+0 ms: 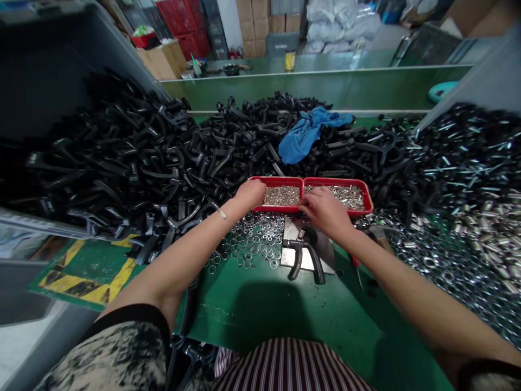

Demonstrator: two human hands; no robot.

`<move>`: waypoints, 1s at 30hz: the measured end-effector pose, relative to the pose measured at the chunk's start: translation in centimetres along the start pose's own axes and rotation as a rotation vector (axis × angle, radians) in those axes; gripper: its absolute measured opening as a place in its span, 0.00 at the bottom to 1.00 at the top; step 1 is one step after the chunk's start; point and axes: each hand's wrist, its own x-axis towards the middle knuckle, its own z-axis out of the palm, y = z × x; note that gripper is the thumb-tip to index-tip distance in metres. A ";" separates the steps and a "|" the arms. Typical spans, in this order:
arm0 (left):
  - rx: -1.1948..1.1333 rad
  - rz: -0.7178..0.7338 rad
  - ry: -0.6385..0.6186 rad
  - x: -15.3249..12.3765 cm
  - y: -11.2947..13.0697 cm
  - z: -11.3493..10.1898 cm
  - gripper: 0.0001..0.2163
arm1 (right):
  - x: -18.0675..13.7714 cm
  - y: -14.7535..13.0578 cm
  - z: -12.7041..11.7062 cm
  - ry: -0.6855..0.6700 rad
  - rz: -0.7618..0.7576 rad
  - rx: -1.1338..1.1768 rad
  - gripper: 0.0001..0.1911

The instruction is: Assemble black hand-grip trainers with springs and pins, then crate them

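My left hand (250,193) is at the left end of a red tray (280,208) of small metal pins, fingers curled over its rim. Whatever they hold is hidden. My right hand (328,213) reaches to the near edge where that tray meets a second red tray (369,203) of longer metal pins. Its fingertips are pinched together at the rim; I cannot make out anything between them. Just below, a black plastic handle part (298,258) with two curved legs lies on a metal plate (288,255), touched by neither hand.
Black handle parts (154,146) are heaped left and behind the trays, with a blue cloth (305,136) on top. Metal rings (248,244) lie scattered on the green table (244,309). At right are metal sleeves (488,228), a hammer (381,238) and a red-handled pointed tool (356,263).
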 end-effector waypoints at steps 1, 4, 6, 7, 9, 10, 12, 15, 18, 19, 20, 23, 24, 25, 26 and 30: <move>0.022 -0.003 -0.044 0.8 -0.5 0.0 0.08 | 2.1 0.0 0.5 -0.046 -0.045 -0.063 0.11; 0.028 0.014 -0.036 1.3 -0.8 0.7 0.08 | 7.0 0.2 2.5 -0.151 -0.135 -0.155 0.08; 0.031 0.022 0.008 0.6 -0.5 1.4 0.10 | 8.6 0.5 3.7 -0.175 -0.153 -0.162 0.06; 0.029 0.025 0.035 0.2 -0.3 1.7 0.12 | 9.0 0.7 4.2 -0.182 -0.155 -0.167 0.05; 0.017 0.030 0.085 -0.5 -0.2 2.1 0.14 | 9.1 1.0 4.8 -0.194 -0.149 -0.175 0.04; 0.007 0.033 0.103 -0.7 -0.2 2.3 0.14 | 9.0 1.1 4.9 -0.197 -0.144 -0.178 0.04; -0.015 0.032 0.125 -0.8 -0.2 2.5 0.14 | 8.7 1.2 4.9 -0.201 -0.133 -0.176 0.05; -0.022 0.049 0.175 -0.7 -0.2 2.6 0.13 | 8.4 0.9 4.8 -0.199 -0.109 -0.157 0.05; -0.014 0.046 0.209 -0.6 0.0 2.6 0.13 | 8.5 0.5 4.9 -0.174 -0.073 -0.116 0.06; -0.018 0.033 0.205 -0.7 0.1 2.6 0.13 | 8.6 0.4 4.9 -0.159 -0.060 -0.096 0.06; -0.026 0.017 0.198 -0.7 0.1 2.6 0.14 | 8.6 0.3 4.8 -0.143 -0.046 -0.072 0.06; -0.039 -0.014 0.198 -0.9 0.0 2.8 0.14 | 8.0 0.0 4.0 -0.084 0.003 0.015 0.05; -0.045 -0.023 0.199 -1.0 -0.1 2.9 0.13 | 7.2 -0.1 3.5 -0.063 0.018 0.038 0.06; -0.053 -0.033 0.200 -1.0 -0.1 2.9 0.12 | 6.2 -0.1 2.9 -0.039 0.037 0.071 0.06; -0.062 -0.042 0.201 -1.1 -0.2 3.0 0.12 | 4.7 -0.1 2.3 -0.017 0.061 0.124 0.06; -0.085 -0.064 0.219 -1.2 -0.3 3.1 0.10 | -3.1 -0.1 0.8 -0.007 0.188 0.466 0.08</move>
